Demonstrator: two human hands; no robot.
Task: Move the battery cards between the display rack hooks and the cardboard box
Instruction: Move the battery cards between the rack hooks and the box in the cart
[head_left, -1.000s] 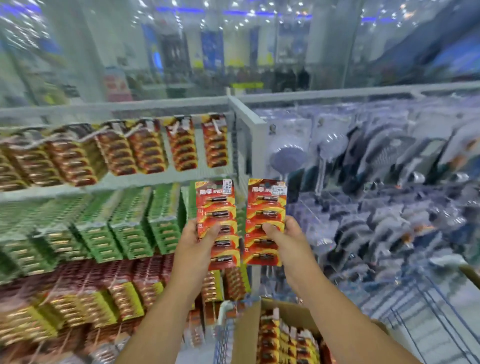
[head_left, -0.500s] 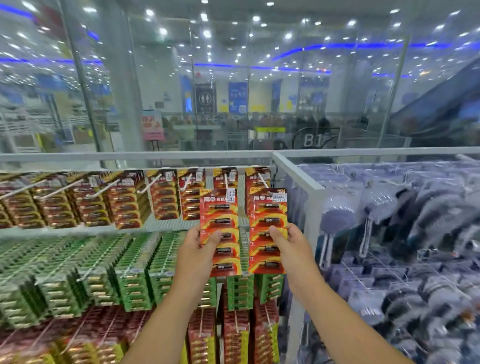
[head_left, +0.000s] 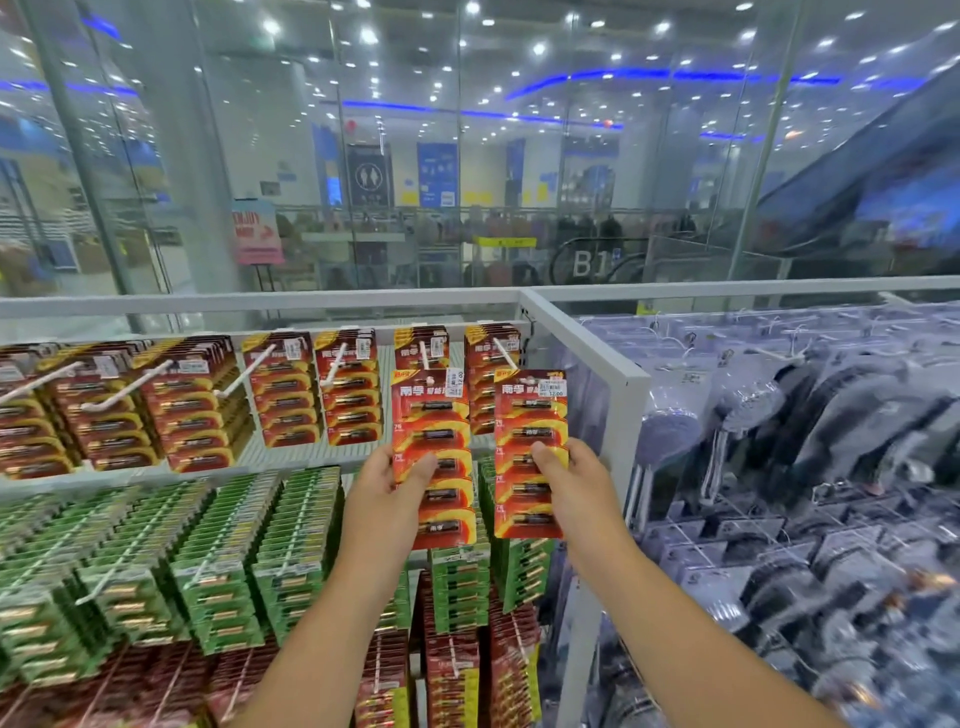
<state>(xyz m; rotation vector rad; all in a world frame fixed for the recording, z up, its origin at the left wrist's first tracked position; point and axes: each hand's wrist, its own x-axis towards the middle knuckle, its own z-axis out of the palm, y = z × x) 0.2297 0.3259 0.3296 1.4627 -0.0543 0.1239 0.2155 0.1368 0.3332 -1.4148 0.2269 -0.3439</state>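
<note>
- A shop display rack filled the frame's centre.
- Left hand pinched one battery card; right hand pinched another card.
- Both cards stood upright, just below the top-row hooks.

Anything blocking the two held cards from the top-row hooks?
Nothing visible. The left card and the right card are raised just below two white hooks at the row's right end; red cards already hang behind them.
</note>
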